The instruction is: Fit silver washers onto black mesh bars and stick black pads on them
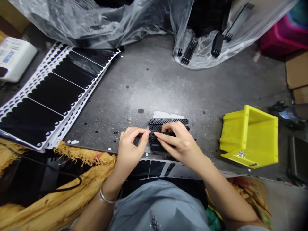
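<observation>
Under right hand (184,143), black strips (168,121).

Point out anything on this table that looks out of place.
Small white discs lie clustered near the front edge of the table, left of the left hand. They stand out against the dark surface and look like stray scraps, though that's a guess.
</observation>
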### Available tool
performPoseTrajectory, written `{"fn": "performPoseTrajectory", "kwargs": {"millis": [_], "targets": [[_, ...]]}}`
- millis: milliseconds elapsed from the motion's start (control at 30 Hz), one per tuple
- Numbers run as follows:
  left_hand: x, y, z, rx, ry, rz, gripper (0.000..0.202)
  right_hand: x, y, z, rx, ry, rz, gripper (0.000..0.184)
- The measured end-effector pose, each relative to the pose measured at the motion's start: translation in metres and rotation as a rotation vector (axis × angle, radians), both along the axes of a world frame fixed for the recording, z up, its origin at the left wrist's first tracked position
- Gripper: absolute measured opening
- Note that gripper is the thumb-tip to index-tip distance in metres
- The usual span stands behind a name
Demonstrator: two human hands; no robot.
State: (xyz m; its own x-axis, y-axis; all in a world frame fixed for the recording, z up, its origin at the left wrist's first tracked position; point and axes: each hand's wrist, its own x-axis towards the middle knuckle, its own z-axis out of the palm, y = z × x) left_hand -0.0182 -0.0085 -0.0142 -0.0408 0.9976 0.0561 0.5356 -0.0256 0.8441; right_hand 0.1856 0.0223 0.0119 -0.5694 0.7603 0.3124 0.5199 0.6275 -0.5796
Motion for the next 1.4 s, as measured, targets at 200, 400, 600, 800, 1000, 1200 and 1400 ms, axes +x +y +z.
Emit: {"fn": "performPoseTrajectory", "kwargs": {"millis": [200,400,600,800,1000,1200,1400], "targets": [[0.004,0.005,0.004,-0.052,0.029,0.036,0.016,0.003,0.000,0.007,-0.033,-0.090,0.011,0.027],[0.001,0.006,0.002,-0.063,0.022,0.014,0.019,0.051,-0.008,0.019,-0.255,0.003,-0.219,0.019],[-0.001,0.007,-0.002,-0.037,0.039,0.032,0.019,0.065,-0.010,0.003,-0.292,0.179,-0.274,0.014],[-0.001,0.006,0.002,-0.028,0.106,0.035,0.018,0.064,-0.017,0.000,-0.053,0.106,-0.309,0.019],[0.012,-0.046,0.018,0.315,0.114,-0.083,0.009,0.064,-0.094,0.005,-0.104,-0.063,-0.277,0.020],[0.035,-0.082,0.004,0.162,0.228,-0.417,0.034,0.069,-0.123,-0.007,-0.138,0.025,-0.212,0.023],[0.035,-0.074,-0.005,0.091,0.217,-0.418,0.023,0.063,-0.119,-0.020,-0.134,0.119,-0.185,0.024]]}}
